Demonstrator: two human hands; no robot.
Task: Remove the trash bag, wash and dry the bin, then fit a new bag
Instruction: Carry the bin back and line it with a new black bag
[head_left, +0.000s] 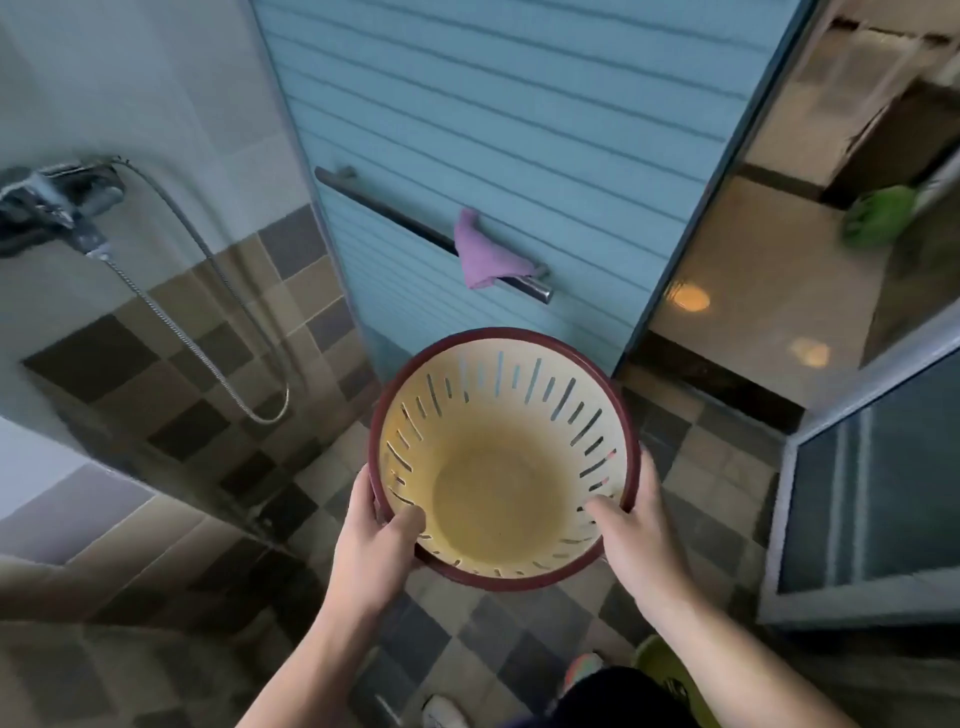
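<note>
I have the bin up in front of me, carried between both hands with its mouth facing up at the camera, so I look straight down its axis to the yellowed bottom. No bag is in it; the slotted cream wall and dark red rim are bare. My left hand grips the rim at the lower left, thumb hooked inside the wall and the other fingers wrapped round the outside. My right hand mirrors it at the lower right, thumb inside, palm against the outer wall. Both hands are full, each closed on the bin.

What matters for the coming move is where the cloth lies. The purple cloth hangs on the rail of the blue door, directly beyond the bin's far rim and well apart from both hands. It sits almost on my centre line, perhaps slightly nearer the right hand. I cannot tell whether the bin is wet. The shower hose and tap are off to my left, on the tiled wall. If drying is next, I judge 1 hand must let go and reach forward over the rim.
</note>
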